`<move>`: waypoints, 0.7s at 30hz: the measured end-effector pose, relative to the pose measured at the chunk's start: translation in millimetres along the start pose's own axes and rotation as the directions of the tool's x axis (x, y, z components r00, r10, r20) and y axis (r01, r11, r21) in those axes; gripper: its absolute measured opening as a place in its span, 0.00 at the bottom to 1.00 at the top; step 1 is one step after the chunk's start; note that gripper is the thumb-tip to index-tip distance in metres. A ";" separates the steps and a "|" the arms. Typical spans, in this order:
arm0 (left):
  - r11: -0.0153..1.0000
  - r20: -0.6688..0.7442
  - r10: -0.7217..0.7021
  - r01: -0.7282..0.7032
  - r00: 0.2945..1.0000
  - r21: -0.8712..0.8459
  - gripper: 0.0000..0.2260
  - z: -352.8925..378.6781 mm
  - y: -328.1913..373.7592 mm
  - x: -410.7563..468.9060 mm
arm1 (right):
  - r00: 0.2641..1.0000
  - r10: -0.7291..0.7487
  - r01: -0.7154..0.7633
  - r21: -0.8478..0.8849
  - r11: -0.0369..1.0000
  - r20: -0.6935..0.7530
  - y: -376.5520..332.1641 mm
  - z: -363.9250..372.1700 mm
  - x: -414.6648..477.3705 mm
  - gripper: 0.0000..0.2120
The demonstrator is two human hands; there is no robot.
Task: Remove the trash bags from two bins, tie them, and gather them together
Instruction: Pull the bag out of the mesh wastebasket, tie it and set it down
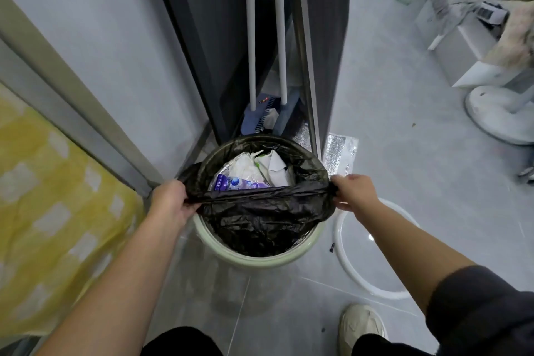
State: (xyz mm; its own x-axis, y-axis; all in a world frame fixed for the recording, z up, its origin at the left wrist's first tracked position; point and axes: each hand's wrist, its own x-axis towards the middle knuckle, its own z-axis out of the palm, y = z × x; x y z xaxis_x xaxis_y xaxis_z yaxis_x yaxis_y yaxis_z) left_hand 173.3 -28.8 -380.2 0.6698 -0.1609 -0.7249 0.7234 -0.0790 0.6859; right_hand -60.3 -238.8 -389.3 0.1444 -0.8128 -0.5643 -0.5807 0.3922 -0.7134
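1. The thin, crinkled black plastic trash bag (260, 220) is sitting in the round pale-green plastic bin (254, 261) on the grey tiled floor (289, 312), just near a dark door frame (199, 66); its far edge is draped over the bin rim, while its near edge is pulled off into a taut band across the mouth.
2. The left hand (170, 205) is pinching the left end of that band, its grip pressed together on bunched film; the right hand (354, 192) is pinching the right end the same way.
3. The film is looking soft, limp and slippery (likely to tear if yanked against the rim).
4. The load is appearing light: white crumpled paper and tissue (260, 167) and a purple printed wrapper (239, 183), filling only part of the bag.
5. Best hold, as I judge it: the gathered rim at two opposite sides, lifting straight up so the far edge peels free, leaving enough slack film to tie.
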 end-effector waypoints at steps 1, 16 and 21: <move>0.996 0.031 -0.060 0.062 0.998 -0.068 0.15 0.5 3.1 1.0 | 0.999 0.042 -0.043 0.042 0.998 0.033 0.1 1.5 4.7 0.08; 0.137 0.127 0.448 -0.209 0.885 0.968 0.15 8.9 9.4 0.9 | 0.973 0.123 -0.072 -0.250 0.965 0.193 1.6 -9.4 17.5 0.08; 0.385 0.107 0.533 -0.353 0.839 0.853 0.13 16.1 11.8 -10.5 | 0.999 0.018 -0.022 0.146 0.989 0.028 -1.6 -21.3 23.1 0.09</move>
State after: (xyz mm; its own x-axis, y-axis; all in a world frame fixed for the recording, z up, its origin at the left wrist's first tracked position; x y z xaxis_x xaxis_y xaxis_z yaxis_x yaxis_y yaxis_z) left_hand 172.1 -43.9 -363.5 0.9298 -0.2825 -0.2359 -0.1012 -0.8125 0.5742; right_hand -73.1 -267.4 -392.4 0.1566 -0.7932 -0.5885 -0.4601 0.4687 -0.7541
